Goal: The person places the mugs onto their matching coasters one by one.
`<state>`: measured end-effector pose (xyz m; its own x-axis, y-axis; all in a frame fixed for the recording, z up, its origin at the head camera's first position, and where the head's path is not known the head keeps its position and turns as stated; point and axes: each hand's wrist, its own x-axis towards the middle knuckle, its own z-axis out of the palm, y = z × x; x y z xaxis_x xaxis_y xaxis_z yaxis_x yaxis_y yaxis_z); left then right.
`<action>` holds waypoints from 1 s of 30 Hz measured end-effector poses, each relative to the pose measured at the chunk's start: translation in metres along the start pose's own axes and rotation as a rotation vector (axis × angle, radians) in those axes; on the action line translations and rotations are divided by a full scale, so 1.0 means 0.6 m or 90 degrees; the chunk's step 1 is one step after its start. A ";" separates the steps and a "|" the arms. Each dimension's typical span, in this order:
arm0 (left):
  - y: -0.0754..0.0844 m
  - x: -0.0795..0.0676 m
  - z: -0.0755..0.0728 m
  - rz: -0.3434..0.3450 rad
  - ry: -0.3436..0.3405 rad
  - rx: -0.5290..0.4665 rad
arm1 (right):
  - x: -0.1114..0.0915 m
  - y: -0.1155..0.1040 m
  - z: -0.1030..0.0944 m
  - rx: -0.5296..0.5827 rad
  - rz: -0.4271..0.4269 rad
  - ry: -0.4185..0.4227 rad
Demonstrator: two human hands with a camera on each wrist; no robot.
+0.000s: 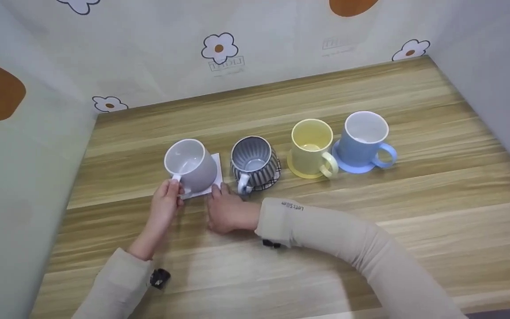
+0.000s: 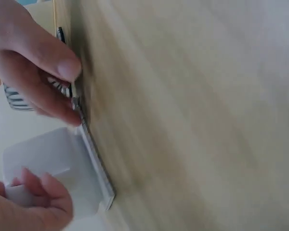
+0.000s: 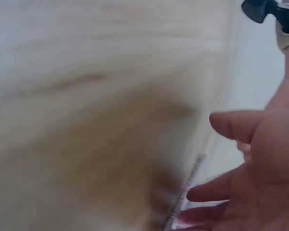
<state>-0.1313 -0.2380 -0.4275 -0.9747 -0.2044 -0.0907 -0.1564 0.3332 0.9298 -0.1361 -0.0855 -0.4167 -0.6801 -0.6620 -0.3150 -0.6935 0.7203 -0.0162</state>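
At the left of the head view, a pale grey-white mug (image 1: 199, 173) stands upright on a white square coaster (image 1: 218, 166). My left hand (image 1: 165, 201) pinches its handle, with the fingers curled round it in the left wrist view. My right hand (image 1: 227, 213) is at the coaster's near right corner, fingertips touching the edge. In the right wrist view the right thumb stands apart from the other fingers, close to the coaster's thin edge (image 3: 185, 192). Just beyond this hand is a grey striped mug (image 1: 261, 173) on a checked coaster (image 1: 273, 180).
Farther right, a yellow mug (image 1: 307, 159) on a round yellow coaster (image 1: 297, 170) and a blue mug (image 1: 356, 150) on a round blue coaster (image 1: 348, 167) complete the row. Flower-patterned covering (image 1: 272, 57) lines the back of the wooden table (image 1: 255, 270).
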 end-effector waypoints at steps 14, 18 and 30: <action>0.099 -0.018 -0.041 0.219 0.095 0.390 | -0.093 0.081 -0.086 0.150 -0.217 0.100; 0.109 -0.011 -0.048 0.191 0.098 0.440 | -0.122 0.139 -0.105 0.106 -0.244 0.145; 0.111 0.016 -0.083 0.146 0.045 0.581 | -0.221 0.329 -0.108 0.080 -0.114 0.235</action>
<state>-0.1430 -0.2633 -0.3486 -0.9899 -0.0902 0.1092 -0.0563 0.9580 0.2812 -0.1982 0.1308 -0.3165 -0.6069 -0.7922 0.0640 -0.7896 0.5918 -0.1625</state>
